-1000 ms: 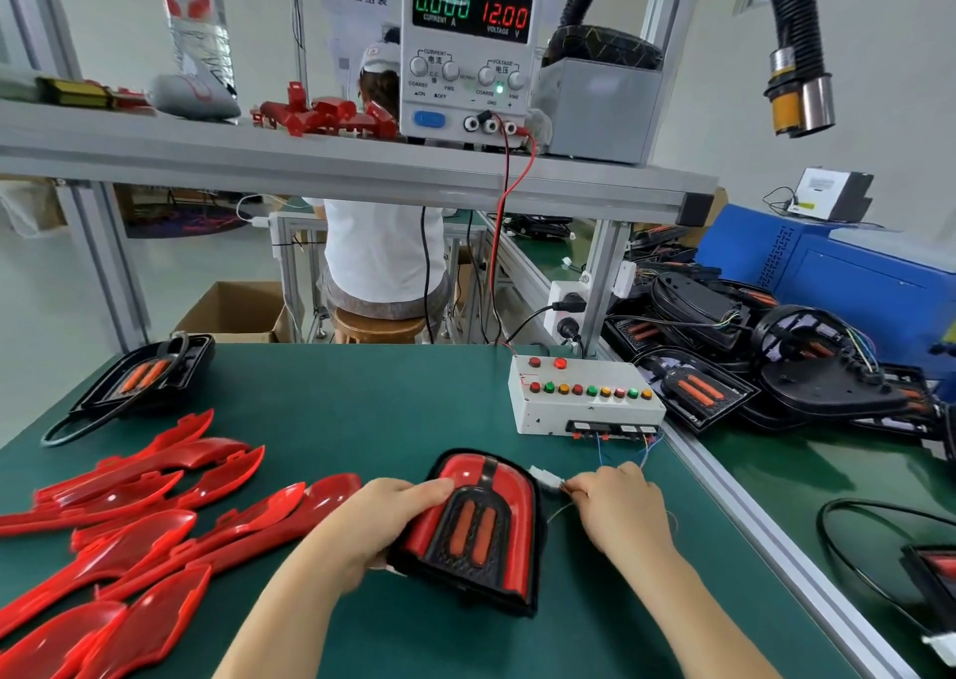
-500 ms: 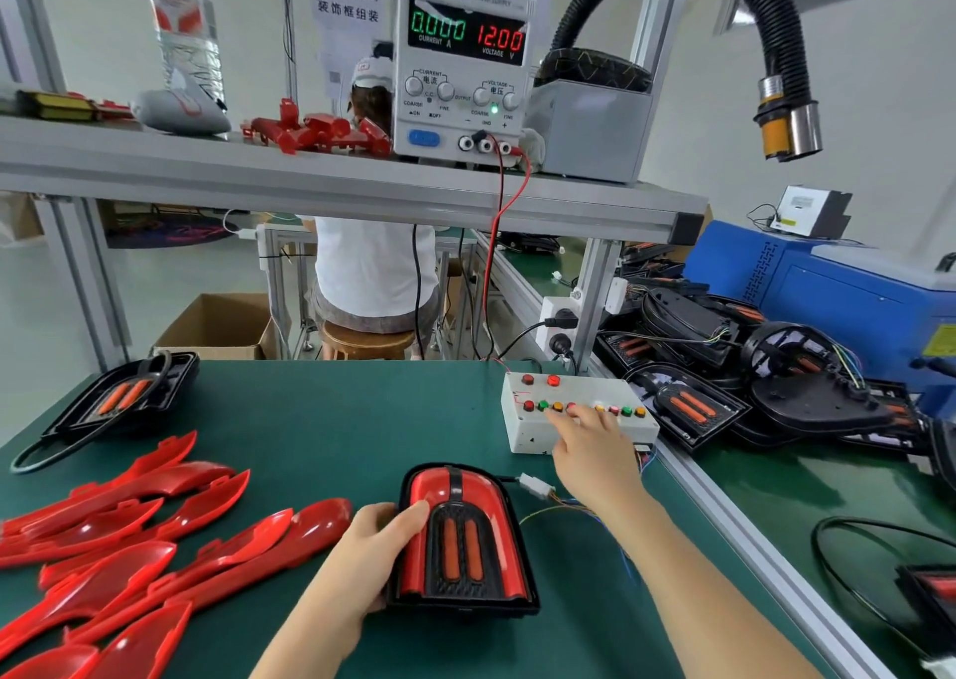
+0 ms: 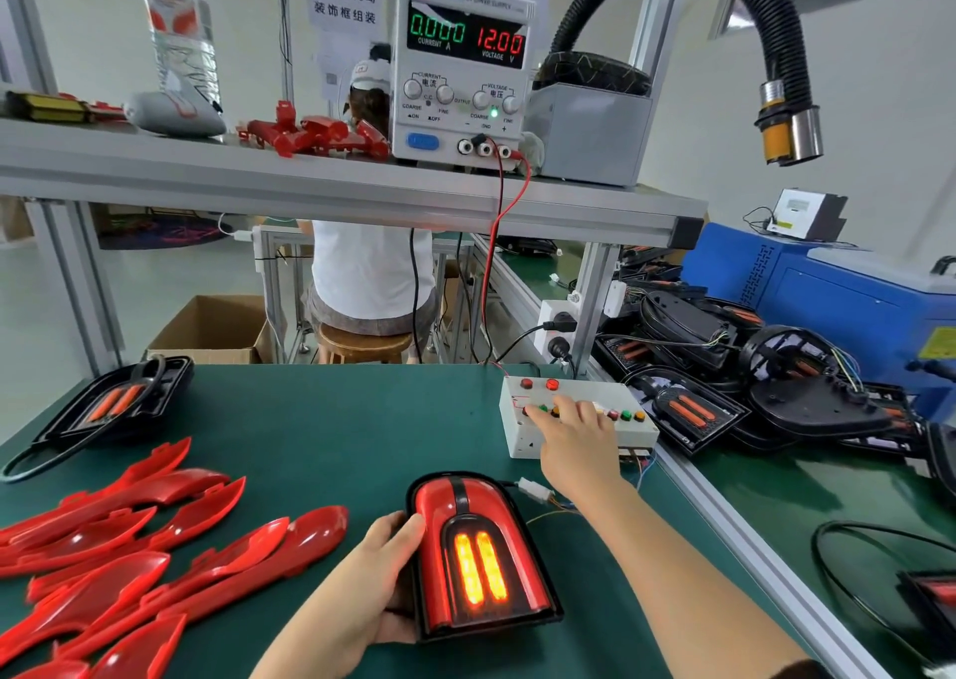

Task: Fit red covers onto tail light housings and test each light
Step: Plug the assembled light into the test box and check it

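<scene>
Black ribbed hose overhead, blue machine at right, cardboard box on floor, perhaps a bottle on the shelf

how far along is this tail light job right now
Done: the tail light wears its red cover. In hand: the left hand grips it, the right hand presses the test box buttons, and its two strips glow. Left: a pile of loose red covers and an uncovered housing wait.
</scene>
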